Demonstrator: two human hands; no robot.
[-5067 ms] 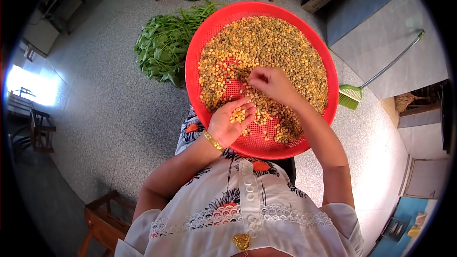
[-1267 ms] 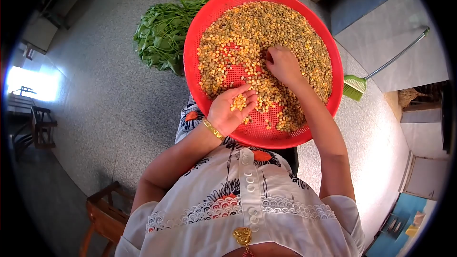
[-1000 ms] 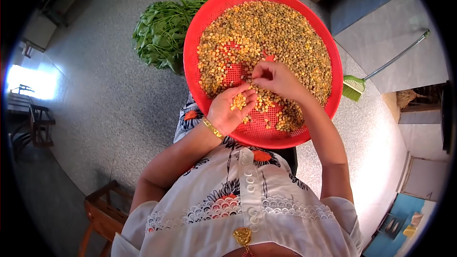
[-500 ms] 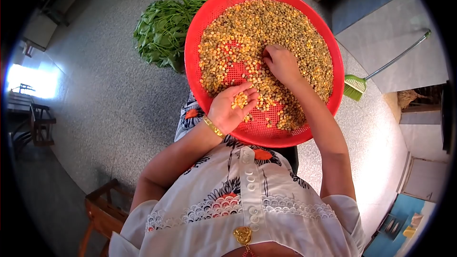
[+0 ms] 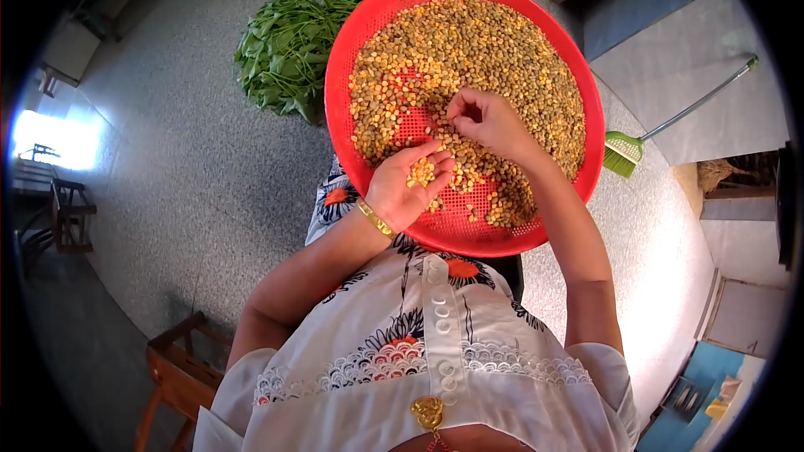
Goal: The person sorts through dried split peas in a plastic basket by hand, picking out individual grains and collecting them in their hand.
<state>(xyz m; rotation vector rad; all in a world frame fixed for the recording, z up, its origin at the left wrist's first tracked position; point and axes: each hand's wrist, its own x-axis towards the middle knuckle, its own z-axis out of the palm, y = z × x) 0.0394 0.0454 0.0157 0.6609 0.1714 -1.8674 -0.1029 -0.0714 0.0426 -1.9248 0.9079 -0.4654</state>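
Our right hand (image 5: 494,124) pinches over the mixed seeds (image 5: 502,42); our left hand (image 5: 395,191) cups yellow kernels (image 5: 421,172).
From the head view, right thumb and forefinger press together, perhaps on a seed, we cannot tell; the left palm faces up, best kept level inside the perforated red tray (image 5: 337,109).

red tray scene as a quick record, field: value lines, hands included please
container: red tray, perforated
contents: small seeds, yellow and brownish, mesh bare in patches
left hand: palm up, holding yellow seeds
right hand: curled above the tray; whether it holds a seed is unclear
picture left: leafy greens on floor
picture right: green broom
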